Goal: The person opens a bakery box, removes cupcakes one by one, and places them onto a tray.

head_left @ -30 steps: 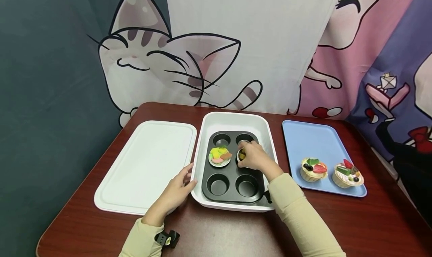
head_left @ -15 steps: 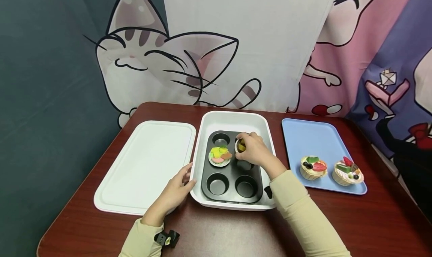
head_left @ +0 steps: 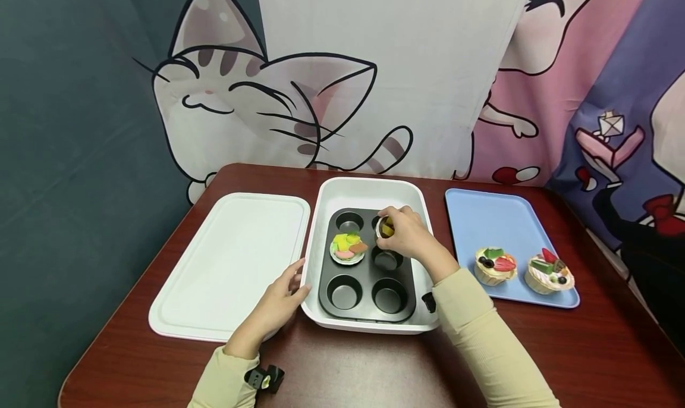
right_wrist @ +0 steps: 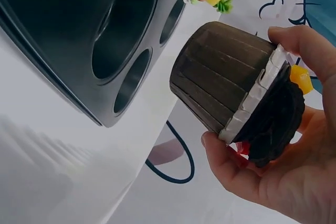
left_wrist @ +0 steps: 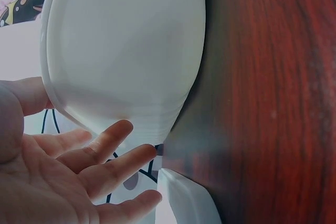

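Note:
My right hand (head_left: pixel 409 235) pinches a cupcake (right_wrist: pixel 228 77) by its rim, between thumb and fingers. It has a brown pleated wrapper with a white edge, a dark top and yellow and red bits. The cupcake is raised over the right side of the dark muffin pan (head_left: pixel 366 277), clear of the cups in the right wrist view. Another cupcake (head_left: pixel 348 248), topped with yellow, green and pink pieces, sits in the pan's middle left cup. My left hand (head_left: pixel 273 307) touches the left side of the white bin (left_wrist: pixel 126 40) around the pan, its fingers spread and nearly straight.
Left of the bin lies a white lid-like tray (head_left: pixel 230 265) on the brown table (head_left: pixel 321 372). A blue tray (head_left: pixel 492 217) at the right carries two fruit-topped tarts, one tart (head_left: pixel 495 266) beside the other tart (head_left: pixel 549 272). A cartoon-printed curtain (head_left: pixel 428 69) hangs behind the table.
My right hand has lifted the cupcake out of the pan's middle right cup, moved it toward the back and then slightly right. My left hand has stayed at the bin.

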The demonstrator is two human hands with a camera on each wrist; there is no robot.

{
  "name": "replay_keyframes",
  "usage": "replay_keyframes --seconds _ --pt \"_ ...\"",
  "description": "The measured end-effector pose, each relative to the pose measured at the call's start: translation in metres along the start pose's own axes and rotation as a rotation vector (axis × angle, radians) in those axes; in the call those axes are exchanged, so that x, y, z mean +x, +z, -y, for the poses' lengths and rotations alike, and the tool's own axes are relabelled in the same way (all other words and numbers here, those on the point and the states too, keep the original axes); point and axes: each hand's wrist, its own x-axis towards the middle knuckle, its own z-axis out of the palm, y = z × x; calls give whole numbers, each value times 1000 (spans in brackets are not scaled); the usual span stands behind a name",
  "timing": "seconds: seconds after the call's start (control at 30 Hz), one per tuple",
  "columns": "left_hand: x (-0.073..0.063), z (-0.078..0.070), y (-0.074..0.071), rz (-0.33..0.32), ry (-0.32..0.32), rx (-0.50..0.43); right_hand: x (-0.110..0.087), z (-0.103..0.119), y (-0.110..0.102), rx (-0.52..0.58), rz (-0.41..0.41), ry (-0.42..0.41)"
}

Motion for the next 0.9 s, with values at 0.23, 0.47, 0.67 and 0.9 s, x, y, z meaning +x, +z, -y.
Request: replay_keyframes --seconds 0.23,0.47,0.67,0.9 --pt "0 0 1 0 3 16 -2 -2 -8 1 -7 11" --pt "0 0 1 0 0 8 -3 -7 -12 11 -23 13" --pt "0 0 1 -3 -4 22 -5 -9 -15 7 -26 12" --pt "1 1 1 -8 -4 34 -8 -10 -21 12 -34 33"
